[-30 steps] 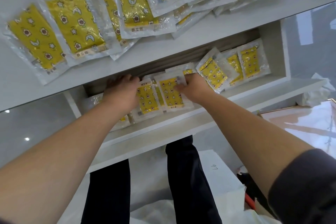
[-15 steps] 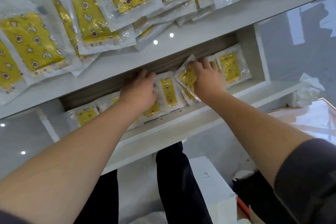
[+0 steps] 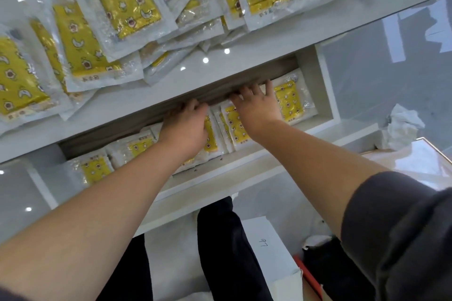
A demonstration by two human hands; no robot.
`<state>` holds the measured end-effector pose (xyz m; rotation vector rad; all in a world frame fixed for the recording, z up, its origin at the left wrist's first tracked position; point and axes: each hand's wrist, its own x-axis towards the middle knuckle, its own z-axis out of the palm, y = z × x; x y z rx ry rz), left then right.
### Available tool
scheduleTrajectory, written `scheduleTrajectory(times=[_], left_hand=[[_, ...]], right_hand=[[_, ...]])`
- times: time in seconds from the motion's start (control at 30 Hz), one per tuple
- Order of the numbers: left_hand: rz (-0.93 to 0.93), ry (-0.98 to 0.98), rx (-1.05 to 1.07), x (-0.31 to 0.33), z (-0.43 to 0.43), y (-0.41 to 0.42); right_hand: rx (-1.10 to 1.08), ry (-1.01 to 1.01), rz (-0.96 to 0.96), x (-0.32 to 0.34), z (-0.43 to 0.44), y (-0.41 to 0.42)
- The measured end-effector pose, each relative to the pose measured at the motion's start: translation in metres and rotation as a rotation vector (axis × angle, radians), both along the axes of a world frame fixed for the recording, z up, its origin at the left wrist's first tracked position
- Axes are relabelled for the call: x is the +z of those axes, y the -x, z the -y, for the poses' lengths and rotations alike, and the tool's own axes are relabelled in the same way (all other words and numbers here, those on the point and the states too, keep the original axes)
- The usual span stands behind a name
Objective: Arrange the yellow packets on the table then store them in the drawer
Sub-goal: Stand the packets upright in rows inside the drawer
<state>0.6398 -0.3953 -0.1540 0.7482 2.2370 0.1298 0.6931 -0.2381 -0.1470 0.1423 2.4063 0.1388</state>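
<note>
Your right hand (image 3: 256, 107) lies palm down in the right half of the drawer (image 3: 326, 95), fingers spread and fairly straight, pressing on the yellow packets (image 3: 233, 127) lined up there. Your left hand (image 3: 186, 129) rests on the packets at the middle of the drawer. Its fingers bend into the shadow at the drawer's back, so I cannot tell whether it grips anything. One packet (image 3: 288, 102) lies flat at the drawer's right end, just beside your right hand, and more fill its left end. Above the drawer, overlapping loose packets (image 3: 122, 0) cover the table (image 3: 195, 76). Each packet shows stars, moons and a line of small dark characters, too small to read. Below the drawer, by your legs, a white box (image 3: 263, 243) bears handwritten digits that look like 97.
</note>
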Motion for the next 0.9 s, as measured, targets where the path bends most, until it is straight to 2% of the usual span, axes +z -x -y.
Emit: scheduleTrajectory(times=[0.13, 0.33, 0.5, 0.6, 0.7, 0.9], left_hand=[[0.025, -0.077, 0.051, 0.033, 0.000, -0.006], [0.108, -0.249, 0.106, 0.116, -0.008, -0.006], [0.047, -0.398, 0.089, 0.162, -0.044, 0.017], [-0.052, -0.486, 0.143, 0.173, -0.069, 0.036], [-0.121, -0.472, 0.185, 0.174, -0.090, 0.053], [-0.223, -0.348, 0.213, 0.176, -0.144, 0.080]], right_hand=[[-0.082, 0.067, -0.058, 0.022, -0.001, -0.006], [-0.382, 0.222, -0.230, 0.093, -0.020, -0.014], [-0.654, 0.264, -0.416, 0.140, -0.043, -0.003], [-0.810, 0.325, -0.557, 0.156, -0.056, 0.012], [-0.940, 0.401, -0.647, 0.168, -0.075, 0.022], [-0.953, 0.437, -0.669, 0.169, -0.142, 0.039]])
